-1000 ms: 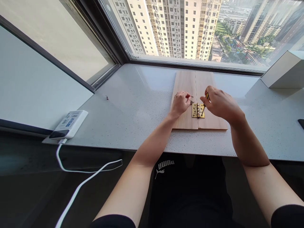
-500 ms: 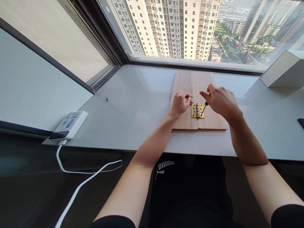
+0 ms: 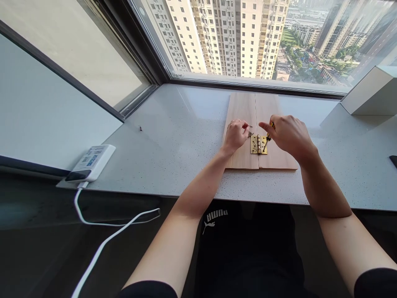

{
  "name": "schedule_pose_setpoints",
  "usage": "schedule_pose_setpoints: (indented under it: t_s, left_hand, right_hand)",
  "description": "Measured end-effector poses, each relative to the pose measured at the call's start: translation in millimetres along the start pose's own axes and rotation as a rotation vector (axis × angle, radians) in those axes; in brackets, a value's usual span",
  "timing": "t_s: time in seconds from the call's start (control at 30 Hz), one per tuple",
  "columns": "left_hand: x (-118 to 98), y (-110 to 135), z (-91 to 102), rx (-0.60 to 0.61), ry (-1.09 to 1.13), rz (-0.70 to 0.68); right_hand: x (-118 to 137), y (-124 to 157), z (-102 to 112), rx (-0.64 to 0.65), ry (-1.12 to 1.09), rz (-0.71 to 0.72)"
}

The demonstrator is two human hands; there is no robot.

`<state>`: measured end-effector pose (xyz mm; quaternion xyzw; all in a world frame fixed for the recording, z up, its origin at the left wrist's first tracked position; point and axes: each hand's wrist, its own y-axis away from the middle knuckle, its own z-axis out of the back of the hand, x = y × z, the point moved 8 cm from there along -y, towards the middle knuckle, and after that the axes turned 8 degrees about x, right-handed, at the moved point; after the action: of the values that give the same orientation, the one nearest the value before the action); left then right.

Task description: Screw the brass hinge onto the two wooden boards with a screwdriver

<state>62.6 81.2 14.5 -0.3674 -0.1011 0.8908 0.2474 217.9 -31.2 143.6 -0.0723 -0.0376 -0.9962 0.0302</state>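
My left hand (image 3: 235, 135) pinches small dark screws (image 3: 249, 133) between its fingertips, just left of a brass door hinge (image 3: 259, 144). The hinge lies open and flat across the seam of two pale wooden boards (image 3: 242, 145), with several empty screw holes visible. My right hand (image 3: 288, 134) grips a yellow-handled screwdriver (image 3: 268, 135), its shaft slanting down to the right leaf of the hinge. The handle is mostly hidden by my fingers.
The boards lie on a speckled grey stone sill (image 3: 173, 165). A single loose screw (image 3: 140, 128) sits to the left. A white power bank (image 3: 91, 163) with a white cable is at the near left edge, a white box (image 3: 372, 93) at the right, and a window (image 3: 248, 41) beyond.
My right hand and the screwdriver have shifted slightly, with the tip now nearer the hinge's right leaf. My left hand and the hinge stay in about the same place.
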Motion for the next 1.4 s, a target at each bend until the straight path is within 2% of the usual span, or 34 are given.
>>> schedule_pose_setpoints:
  t_s: [0.07, 0.17, 0.23, 0.3, 0.4, 0.47, 0.6, 0.67, 0.87, 0.93, 1.03, 1.1, 1.2, 1.3, 1.4]
  left_hand:
    - [0, 0, -0.5, 0.004, 0.001, 0.002]
    - [0, 0, -0.7, 0.007, 0.001, 0.006]
    - [0, 0, -0.5, 0.004, 0.002, 0.003]
    - [0, 0, -0.3, 0.002, 0.004, 0.001]
    - [0, 0, -0.2, 0.0, 0.001, 0.0]
    - [0, 0, -0.2, 0.0, -0.004, -0.001]
    - [0, 1, -0.5, 0.005, -0.006, -0.008]
    - [0, 1, -1.0, 0.01, -0.007, -0.012]
    - [2, 0, -1.3, 0.003, -0.013, -0.006]
    - [2, 0, -1.5, 0.008, -0.01, -0.009]
    - [0, 0, -1.7, 0.015, -0.003, -0.02]
    - [0, 1, -1.8, 0.015, -0.004, -0.021]
    - [1, 0, -2.1, 0.009, -0.01, -0.012]
    - [2, 0, -1.8, 0.002, -0.007, -0.005]
    - [-1, 0, -2.0, 0.028, 0.018, -0.029]
  right_hand:
    - [1, 1, 0, 0.021, 0.007, 0.033]
    - [6, 6, -2, 0.052, -0.05, 0.205]
    - [8, 10, -1, 0.049, -0.085, 0.261]
    - [5, 9, 0, 0.021, -0.083, 0.195]
    - [-4, 4, 1, 0.001, -0.028, 0.004]
    - [-5, 2, 0, 0.019, 0.005, -0.027]
    - [4, 5, -1, 0.074, -0.074, 0.215]
    - [6, 8, 0, 0.082, -0.122, 0.278]
    - [-1, 5, 5, -0.015, -0.022, -0.007]
    - [1, 5, 4, -0.004, 0.0, 0.012]
    - [5, 7, 2, 0.017, -0.043, 0.162]
    - [2, 7, 2, 0.005, -0.092, 0.207]
    - [-6, 3, 3, -0.019, -0.111, 0.12]
    - [-12, -2, 3, -0.006, -0.035, -0.004]
    - [-12, -4, 3, 0.02, -0.022, 0.027]
